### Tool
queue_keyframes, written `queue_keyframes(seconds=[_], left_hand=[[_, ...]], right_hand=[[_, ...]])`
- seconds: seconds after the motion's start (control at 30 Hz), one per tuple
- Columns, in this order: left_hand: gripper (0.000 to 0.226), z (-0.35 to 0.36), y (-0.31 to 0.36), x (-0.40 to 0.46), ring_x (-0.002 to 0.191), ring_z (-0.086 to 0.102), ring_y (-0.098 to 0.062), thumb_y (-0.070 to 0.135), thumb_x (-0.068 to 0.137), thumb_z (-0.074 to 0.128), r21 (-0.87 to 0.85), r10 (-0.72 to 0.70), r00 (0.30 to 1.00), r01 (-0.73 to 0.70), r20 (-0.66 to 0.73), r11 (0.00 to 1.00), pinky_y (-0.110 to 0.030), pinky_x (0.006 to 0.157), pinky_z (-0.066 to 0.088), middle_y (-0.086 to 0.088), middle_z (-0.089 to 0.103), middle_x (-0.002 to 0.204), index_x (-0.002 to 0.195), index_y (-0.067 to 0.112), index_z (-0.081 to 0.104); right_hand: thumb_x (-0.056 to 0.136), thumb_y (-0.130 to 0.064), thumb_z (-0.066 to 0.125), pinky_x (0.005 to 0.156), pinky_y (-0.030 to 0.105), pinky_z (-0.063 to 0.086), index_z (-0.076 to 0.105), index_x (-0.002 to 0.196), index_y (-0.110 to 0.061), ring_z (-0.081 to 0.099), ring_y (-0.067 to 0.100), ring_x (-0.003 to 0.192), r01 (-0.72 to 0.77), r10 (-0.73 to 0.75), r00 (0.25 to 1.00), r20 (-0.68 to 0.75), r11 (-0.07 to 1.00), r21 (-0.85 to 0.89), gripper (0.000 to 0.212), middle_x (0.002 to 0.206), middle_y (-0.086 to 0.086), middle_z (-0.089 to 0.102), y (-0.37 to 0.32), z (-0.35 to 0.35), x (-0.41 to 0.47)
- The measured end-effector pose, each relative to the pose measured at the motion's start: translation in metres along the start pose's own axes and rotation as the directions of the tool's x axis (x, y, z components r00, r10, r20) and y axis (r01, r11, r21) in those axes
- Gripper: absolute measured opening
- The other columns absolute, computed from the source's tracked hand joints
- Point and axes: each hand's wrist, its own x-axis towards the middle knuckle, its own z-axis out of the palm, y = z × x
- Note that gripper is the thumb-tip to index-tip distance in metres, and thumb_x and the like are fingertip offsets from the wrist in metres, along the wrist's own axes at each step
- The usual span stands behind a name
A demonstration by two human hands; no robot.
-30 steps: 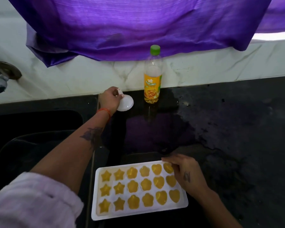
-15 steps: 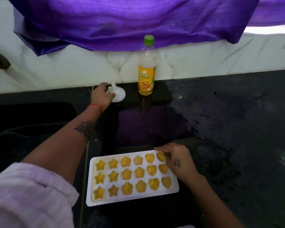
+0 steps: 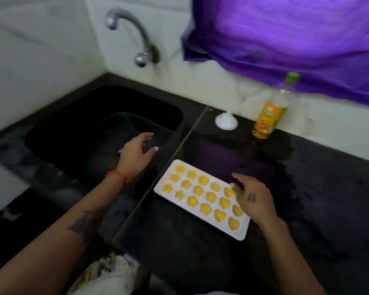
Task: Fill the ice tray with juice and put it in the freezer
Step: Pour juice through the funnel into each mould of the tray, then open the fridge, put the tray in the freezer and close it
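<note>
Head view showed your left hand [image 3: 136, 151] had let go of the white funnel [image 3: 226, 122] by the juice bottle [image 3: 268, 116] and hung open over the sink [image 3: 107, 116], while your right hand [image 3: 252, 199], fingers spread, touched the filled ice tray [image 3: 200, 196] on the table [image 3: 307, 231], so pouring looked done and the freezer came next.

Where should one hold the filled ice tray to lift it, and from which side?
Probably grip the white ice tray by its two short end rims, one hand from each end, keeping it level. Every mould is brim-full of juice, and the flat border leaves room for fingers. The right hand already sits at one end.
</note>
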Motion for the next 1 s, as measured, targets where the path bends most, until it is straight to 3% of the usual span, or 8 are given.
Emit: queue_keyframes(seconds=[0.23,0.4,0.6,0.77,0.9,1.0], left_hand=[[0.049,-0.092,-0.073,-0.169,0.116,0.055,-0.026,0.025,0.083,0.069,0.142,-0.268,0.939,0.301,-0.215,0.943,-0.031,0.097,0.041,-0.01,0.058,0.128,0.129,0.014,0.054],[0.049,-0.133,-0.12,-0.301,0.122,0.052,-0.024,0.028,0.086,0.066,0.061,-0.527,0.764,0.587,-0.373,0.808,-0.033,0.098,0.042,-0.006,0.053,0.135,0.131,0.018,0.051],[0.049,-0.161,-0.151,-0.469,0.121,0.051,-0.022,0.029,0.086,0.065,-0.122,-0.736,0.504,0.783,-0.451,0.61,-0.031,0.097,0.041,-0.006,0.053,0.134,0.132,0.018,0.051],[0.048,-0.179,-0.158,-0.621,0.123,0.049,-0.019,0.031,0.087,0.064,-0.189,-0.817,0.354,0.858,-0.454,0.477,-0.027,0.099,0.037,-0.003,0.053,0.134,0.131,0.017,0.051],[0.047,-0.194,-0.147,-0.736,0.119,0.053,-0.019,0.03,0.086,0.065,-0.303,-0.851,0.164,0.887,-0.499,0.349,-0.029,0.097,0.041,-0.004,0.054,0.133,0.13,0.018,0.053],[0.048,-0.195,-0.127,-0.815,0.117,0.054,-0.022,0.032,0.085,0.066,-0.398,-0.855,-0.015,0.889,-0.519,0.226,-0.03,0.095,0.043,-0.005,0.055,0.132,0.13,0.019,0.054]], right_hand=[[0.092,-0.032,0.053,0.1,0.037,0.038,0.051,0.132,-0.013,0.048,0.029,0.124,0.359,-0.361,0.933,0.007,0.929,0.09,0.044,0.132,0.011,0.055,-0.084,0.025,-0.012],[0.092,-0.029,0.054,0.098,0.033,0.038,0.049,0.133,-0.011,0.049,0.026,0.122,0.568,-0.583,0.803,0.123,0.812,0.138,0.045,0.131,0.01,0.056,-0.154,0.075,-0.052],[0.092,-0.03,0.052,0.108,0.042,0.036,0.047,0.135,-0.011,0.042,0.027,0.131,0.754,-0.768,0.568,0.296,0.629,0.186,0.047,0.137,0.012,0.05,-0.222,0.149,-0.145],[0.092,-0.034,0.051,0.108,0.039,0.035,0.045,0.136,-0.014,0.04,0.025,0.132,0.823,-0.804,0.383,0.455,0.521,0.227,0.049,0.139,0.011,0.049,-0.26,0.219,-0.261],[0.093,-0.039,0.049,0.106,0.032,0.032,0.039,0.14,-0.019,0.036,0.022,0.133,0.865,-0.779,0.144,0.61,0.399,0.305,0.052,0.142,0.006,0.044,-0.288,0.266,-0.363],[0.093,-0.042,0.048,0.108,0.033,0.03,0.033,0.143,-0.023,0.033,0.021,0.135,0.892,-0.674,-0.066,0.736,0.29,0.346,0.056,0.147,0.004,0.039,-0.309,0.288,-0.44]])
